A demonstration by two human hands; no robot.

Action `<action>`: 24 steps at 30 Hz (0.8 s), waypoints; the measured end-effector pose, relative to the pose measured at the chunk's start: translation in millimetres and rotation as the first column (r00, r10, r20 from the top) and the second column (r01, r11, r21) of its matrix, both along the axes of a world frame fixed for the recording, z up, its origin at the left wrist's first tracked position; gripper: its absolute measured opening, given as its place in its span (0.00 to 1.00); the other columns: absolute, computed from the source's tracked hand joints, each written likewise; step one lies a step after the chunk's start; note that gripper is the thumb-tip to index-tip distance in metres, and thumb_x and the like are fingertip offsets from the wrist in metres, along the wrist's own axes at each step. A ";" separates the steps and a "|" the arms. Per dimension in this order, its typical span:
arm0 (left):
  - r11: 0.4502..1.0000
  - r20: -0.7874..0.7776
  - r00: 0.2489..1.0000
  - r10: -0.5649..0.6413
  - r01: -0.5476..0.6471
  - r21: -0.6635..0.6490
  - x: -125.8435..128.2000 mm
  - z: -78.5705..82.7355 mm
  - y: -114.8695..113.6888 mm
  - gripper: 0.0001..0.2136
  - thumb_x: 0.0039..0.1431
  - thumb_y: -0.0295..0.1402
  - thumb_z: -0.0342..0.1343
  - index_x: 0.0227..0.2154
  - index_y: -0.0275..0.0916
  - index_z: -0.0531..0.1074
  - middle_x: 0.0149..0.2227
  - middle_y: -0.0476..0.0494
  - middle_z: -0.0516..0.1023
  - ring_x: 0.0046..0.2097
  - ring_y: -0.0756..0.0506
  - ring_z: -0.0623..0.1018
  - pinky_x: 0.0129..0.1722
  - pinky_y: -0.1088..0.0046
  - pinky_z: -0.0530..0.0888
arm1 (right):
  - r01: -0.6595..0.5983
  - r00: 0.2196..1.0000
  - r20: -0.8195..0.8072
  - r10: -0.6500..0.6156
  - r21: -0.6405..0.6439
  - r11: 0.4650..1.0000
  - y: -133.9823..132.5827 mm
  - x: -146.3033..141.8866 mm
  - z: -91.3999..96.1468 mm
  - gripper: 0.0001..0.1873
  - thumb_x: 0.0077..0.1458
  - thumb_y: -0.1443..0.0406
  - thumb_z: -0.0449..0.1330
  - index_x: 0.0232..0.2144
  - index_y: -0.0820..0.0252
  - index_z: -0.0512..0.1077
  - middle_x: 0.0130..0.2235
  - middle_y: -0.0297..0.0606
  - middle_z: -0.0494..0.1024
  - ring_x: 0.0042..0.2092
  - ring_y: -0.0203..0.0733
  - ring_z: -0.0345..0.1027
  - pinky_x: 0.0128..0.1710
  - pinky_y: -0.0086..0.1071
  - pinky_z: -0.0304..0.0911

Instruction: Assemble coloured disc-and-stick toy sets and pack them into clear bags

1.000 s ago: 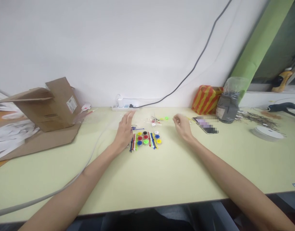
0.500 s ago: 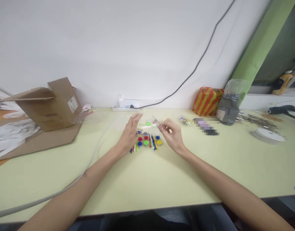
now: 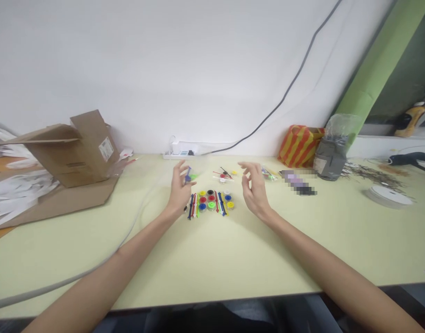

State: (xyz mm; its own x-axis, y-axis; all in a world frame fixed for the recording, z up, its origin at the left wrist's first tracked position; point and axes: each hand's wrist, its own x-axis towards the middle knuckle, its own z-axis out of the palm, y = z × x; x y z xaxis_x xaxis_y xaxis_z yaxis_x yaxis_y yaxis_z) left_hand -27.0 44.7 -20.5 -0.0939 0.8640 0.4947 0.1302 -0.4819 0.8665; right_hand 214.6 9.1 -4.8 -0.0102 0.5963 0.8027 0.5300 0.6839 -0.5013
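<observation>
My left hand [image 3: 179, 190] is raised at the left end of a set of plastic parts, fingers curled around a blue plastic arrow [image 3: 188, 174]. A bit of green plastic [image 3: 193, 177] shows beside the arrow; its hold is partly hidden. On the right, my right hand [image 3: 255, 190] hovers with fingers bent and apart, nothing visible in it. Between the hands lie rows of coloured round discs [image 3: 211, 199], flanked by coloured arrows on the left [image 3: 194, 206] and right [image 3: 221, 203]. Behind them sits a loose group of red, black and white arrows [image 3: 224, 174] with discs.
A packed bundle of coloured parts [image 3: 268, 174] lies behind my right hand, beside a blurred-out object [image 3: 297, 181]. Further right are a striped bag [image 3: 297, 145], a grey container [image 3: 330, 157] and a white reel [image 3: 389, 196]. A cardboard box [image 3: 73, 155] and grey cable [image 3: 129, 236] occupy the left.
My hands have moved apart, and the right fingers have opened from a pinch. Green plastic now appears farther left, by my left hand. The black, red and white arrows behind are now uncovered.
</observation>
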 end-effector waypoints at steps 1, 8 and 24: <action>0.999 0.100 0.995 -0.010 0.014 -0.040 -1.1 -0.7 3.2 0.35 0.50 0.20 0.49 0.61 0.51 0.57 0.63 0.39 0.62 0.63 0.40 0.68 0.51 0.57 0.79 | 0.048 0.999 0.014 -0.048 -0.017 0.999 8.1 5.2 -4.4 0.20 0.64 0.69 0.45 0.55 0.55 0.66 0.51 0.45 0.67 0.51 0.47 0.65 0.51 0.42 0.63; 0.970 0.399 0.910 -0.118 0.192 -0.150 2.2 11.8 -3.0 0.26 0.51 0.30 0.66 0.52 0.44 0.64 0.56 0.37 0.74 0.57 0.37 0.76 0.49 0.55 0.79 | 0.321 0.915 0.347 -0.207 -0.313 0.894 71.8 38.5 -43.0 0.16 0.62 0.64 0.53 0.51 0.60 0.70 0.45 0.46 0.72 0.49 0.50 0.64 0.52 0.41 0.58; 0.738 0.378 0.789 -0.484 0.600 -0.308 2.8 28.0 -25.0 0.21 0.54 0.37 0.68 0.50 0.41 0.70 0.56 0.34 0.76 0.54 0.34 0.79 0.33 0.68 0.81 | 0.493 0.843 0.412 -0.344 -0.340 0.801 125.4 40.7 -43.4 0.13 0.59 0.64 0.59 0.45 0.61 0.75 0.48 0.49 0.75 0.51 0.51 0.67 0.48 0.38 0.60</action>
